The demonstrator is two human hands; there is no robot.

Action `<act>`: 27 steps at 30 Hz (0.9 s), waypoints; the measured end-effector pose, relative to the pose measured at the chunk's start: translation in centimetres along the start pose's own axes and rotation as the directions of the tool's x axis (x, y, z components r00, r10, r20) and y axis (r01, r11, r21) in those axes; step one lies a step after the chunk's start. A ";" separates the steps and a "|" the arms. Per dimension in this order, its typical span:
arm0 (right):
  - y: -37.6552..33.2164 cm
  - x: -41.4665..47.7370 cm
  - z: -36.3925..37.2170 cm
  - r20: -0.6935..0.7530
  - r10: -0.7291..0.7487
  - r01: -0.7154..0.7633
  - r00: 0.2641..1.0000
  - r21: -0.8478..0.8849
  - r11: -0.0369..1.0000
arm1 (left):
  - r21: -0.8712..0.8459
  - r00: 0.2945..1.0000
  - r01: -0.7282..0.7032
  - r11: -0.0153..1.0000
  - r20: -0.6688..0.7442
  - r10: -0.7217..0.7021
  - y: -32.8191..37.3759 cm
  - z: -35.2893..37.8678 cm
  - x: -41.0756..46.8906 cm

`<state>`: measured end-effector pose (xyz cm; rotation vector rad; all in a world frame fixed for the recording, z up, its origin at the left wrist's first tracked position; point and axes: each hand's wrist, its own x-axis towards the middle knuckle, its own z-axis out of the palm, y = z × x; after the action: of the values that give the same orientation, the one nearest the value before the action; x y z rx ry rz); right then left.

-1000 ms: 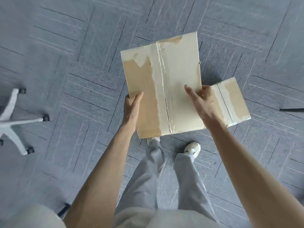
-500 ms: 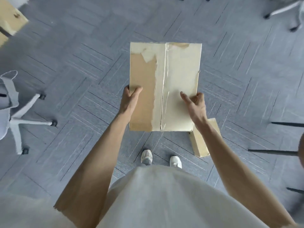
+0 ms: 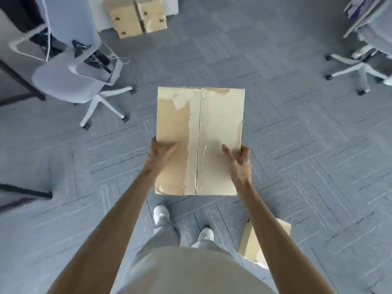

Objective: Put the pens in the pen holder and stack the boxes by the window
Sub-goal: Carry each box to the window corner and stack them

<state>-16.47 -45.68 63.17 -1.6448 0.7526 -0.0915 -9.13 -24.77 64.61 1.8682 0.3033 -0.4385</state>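
Cardboard, torn and taped, fills the middle of the view: a flat box (image 3: pixel 199 141) carried above the floor (image 3: pixel 297 166), the left hand (image 3: pixel 159 158) gripping its left edge and the right hand (image 3: pixel 239 162) its right edge, thumbs on top; two more boxes (image 3: pixel 135 18) stand side by side at the far wall, likely the stacking spot, though no window shows; another box (image 3: pixel 254 247) lies on the floor near right, beside the feet; so stacking seems under way, with at least two boxes left to place; pens and holder are out of sight, their state unknown.
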 end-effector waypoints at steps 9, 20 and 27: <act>-2.2 -8.7 15.6 0.472 -0.140 0.212 0.870 -0.102 0.972 | -0.409 0.902 -0.024 0.912 -0.402 -0.157 -9.7 -16.2 -11.8; 2.6 -35.6 36.3 0.863 -0.022 0.362 0.504 -0.188 0.913 | -0.620 0.582 -0.097 0.779 -0.670 -0.461 -30.1 -36.3 -32.2; 6.5 -53.0 46.0 0.966 0.026 0.465 0.256 -0.147 0.873 | -0.653 0.373 -0.193 0.733 -0.740 -0.560 -40.9 -45.8 -45.0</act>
<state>-39.47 20.93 64.84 -1.7916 -0.5049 0.8954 -59.61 32.21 63.32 1.1331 1.3100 0.6226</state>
